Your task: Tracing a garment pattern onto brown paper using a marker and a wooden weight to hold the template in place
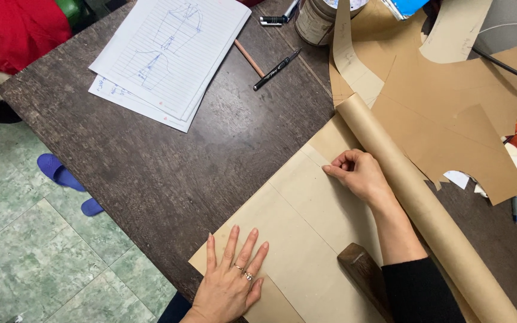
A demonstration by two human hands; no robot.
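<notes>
Paper sheet [306, 239] unrolled, creased; my left hand [230, 281] presses flat, fingers spread; right hand [357, 173] pinches its edge beside roll [426, 209]. Uncut, unmarked.

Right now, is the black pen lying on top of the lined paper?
No, the black pen lies on the bare dark table, beside the lined paper, not on it.

Left hand [231, 280] flat, fingers spread; right hand [359, 174] curled, fingertips pinched.
</notes>
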